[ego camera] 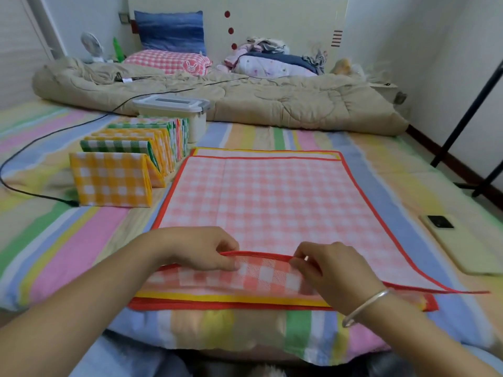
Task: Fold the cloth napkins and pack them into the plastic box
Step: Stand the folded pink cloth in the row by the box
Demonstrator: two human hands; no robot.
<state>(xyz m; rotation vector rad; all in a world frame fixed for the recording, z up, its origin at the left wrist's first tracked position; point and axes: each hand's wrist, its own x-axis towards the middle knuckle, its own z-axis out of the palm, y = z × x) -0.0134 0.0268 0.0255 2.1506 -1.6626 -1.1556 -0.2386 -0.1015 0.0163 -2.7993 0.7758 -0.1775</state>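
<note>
Cable (65,200), thin and black, crosses the left side of the bed (68,254). Just right of it stands a row of folded napkins (111,180), checked in yellow, green and red. The row runs from a yellow one at the front back to the plastic box (197,126). The box sits with its lid on, against a rolled beige quilt (272,104) that lies across the far side of the bed.

Right of the row, a pink checked napkin (272,200) with a red border lies flat on the middle of the bed. It tops a stack of other napkins (231,298), whose yellow and red borders show at the near edge.

The left hand (201,248) has its grip pinched on the pink napkin's near hem, which is raised off the stack. The right hand (332,270), with a silver bracelet (364,306) on the wrist, has its grip pinched on the same hem just to the right.

Near the bed's right edge lies a phone (462,246), camera side up.
</note>
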